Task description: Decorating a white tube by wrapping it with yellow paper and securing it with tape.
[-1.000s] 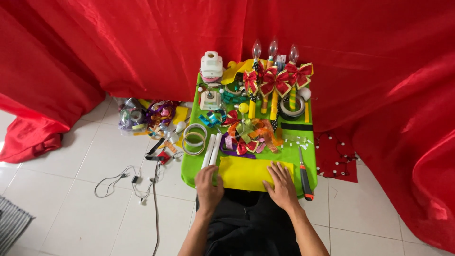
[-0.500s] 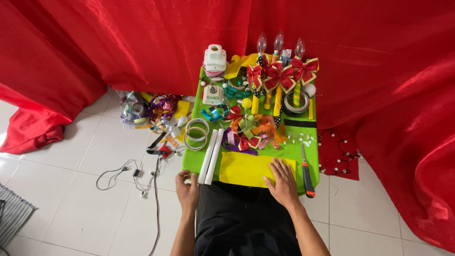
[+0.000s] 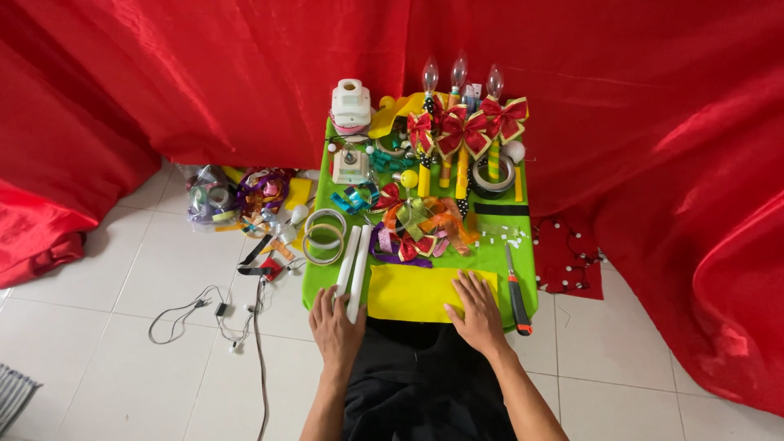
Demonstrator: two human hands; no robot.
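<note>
Hands rest at the green table's [image 3: 318, 282] near edge. Left hand [image 3: 336, 327], fingers spread, touches two white tubes [image 3: 354, 263], gripping nothing; right hand [image 3: 476, 314] lies flat, pinning the yellow sheet [image 3: 412, 292]. Even downward pressure would keep the sheet flat.

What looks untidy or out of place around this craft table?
A tangled cable sprawls loose on the floor tiles left of the green table, beside a heap of ribbon scraps. Small white bits lie scattered on the table near the utility knife.

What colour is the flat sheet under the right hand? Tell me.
Yellow sheet under the right hand, clear in the head view.
</note>
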